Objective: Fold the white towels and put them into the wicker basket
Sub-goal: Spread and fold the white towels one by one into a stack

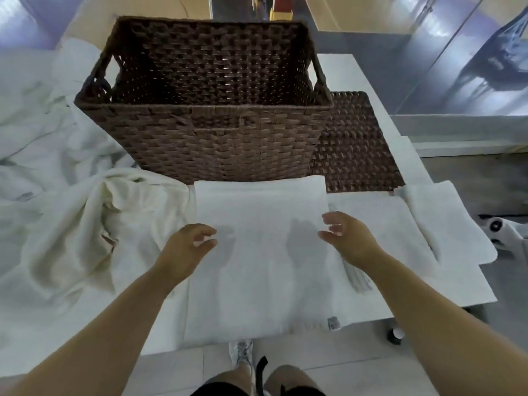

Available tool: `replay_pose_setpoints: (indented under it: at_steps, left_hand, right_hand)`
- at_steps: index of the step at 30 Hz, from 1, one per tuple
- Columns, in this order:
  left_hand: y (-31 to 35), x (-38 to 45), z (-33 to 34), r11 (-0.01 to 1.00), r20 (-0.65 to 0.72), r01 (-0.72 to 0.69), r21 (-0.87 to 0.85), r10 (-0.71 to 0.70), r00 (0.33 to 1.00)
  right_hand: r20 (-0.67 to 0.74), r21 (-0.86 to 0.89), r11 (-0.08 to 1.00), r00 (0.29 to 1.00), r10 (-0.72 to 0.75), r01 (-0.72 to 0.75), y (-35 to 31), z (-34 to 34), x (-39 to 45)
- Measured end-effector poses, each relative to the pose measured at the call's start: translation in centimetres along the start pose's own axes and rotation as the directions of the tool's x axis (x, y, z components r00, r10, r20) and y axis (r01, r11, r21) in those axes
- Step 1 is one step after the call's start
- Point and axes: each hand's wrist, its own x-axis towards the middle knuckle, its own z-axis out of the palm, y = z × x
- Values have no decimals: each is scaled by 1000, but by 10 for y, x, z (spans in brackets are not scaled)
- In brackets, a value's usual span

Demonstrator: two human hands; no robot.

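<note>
Head view, one frame. Wicker basket point(205, 115) stands at centre far on the tabletop point(468, 284), dark brown weave, cut-out handles on L and R ends, interior shows no towels. A flat woven panel point(357, 144), same weave, lies just R of the basket and partly behind it; poss. a lid, cannot confirm.

Folded white towel point(261, 252) lies flat at centre near, far edge touching the basket's near wall, near edge at the tabletop edge. Upper layer is a smaller rectangle on a wider lower layer; small tag point(333, 322) at near R corner.

Left hand point(185, 250) is over the towel's L edge, fingers loosely curled and apart, holding nothing; contact w/ towel cannot be told. Right hand point(348, 238) is over the towel's R edge, fingers spread and relaxed, holding nothing. Shadows of both hands fall on the towel between them.

Unfolded towel pile point(85, 224), cream-white and crumpled, lies to the L, touching the folded towel's L side; more white cloth point(25, 115) heaped far L. Another flat white towel point(448, 224) at R, hanging over the tabletop's R edge.

Below: tiled floor point(177, 364), one shoe point(241, 352), person's knees.
</note>
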Motion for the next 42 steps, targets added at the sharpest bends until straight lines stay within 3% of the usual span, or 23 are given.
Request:
replay_pose_setpoints:
  at_steps: [2,4,7,10,13,19,23,27,29,32,38,42]
  left_hand:
    - [-10,-15,16,999,63,-1,48,-2,998]
    - [-20,-29,32,984,118,-99,148,82,990]
    - [-32,-54,52,949,209,-156,273,100,973]
    - [-46,-79,67,921,321,-189,341,74,944]
    - [-56,-97,81,853,385,-272,445,92,919]
    - [-57,-112,96,787,355,-330,521,152,923]
    - [-48,-119,96,815,268,-297,498,182,946]
    - [-41,-119,91,822,249,-298,486,197,948]
    - [-37,-120,90,853,205,-226,470,143,968]
    - [-33,-119,89,865,167,-164,475,94,981]
    - [-12,-111,72,891,58,-76,448,56,997]
    - [1,-106,62,868,11,-156,472,171,985]
  right_hand:
    - [55,-150,987,997,-56,64,9,11,-13]
    - [142,-283,946,982,-121,157,19,22,-26]
    - [286,-387,882,944,-163,269,35,38,-43]
    - [438,-506,791,892,-109,345,54,50,-55]
    - [469,-567,739,880,-73,364,70,52,-63]
    - [446,-592,716,890,-92,370,77,49,-71]
    - [460,-529,734,870,-175,427,77,51,-84]
    - [548,-547,616,799,-248,566,84,55,-97]
    - [552,-572,537,775,-308,620,89,59,-100]
    - [450,-653,475,806,-384,590,101,62,-99]
    - [304,-591,600,838,-453,539,89,43,-99]
    - [314,-572,649,864,-393,502,73,27,-100]
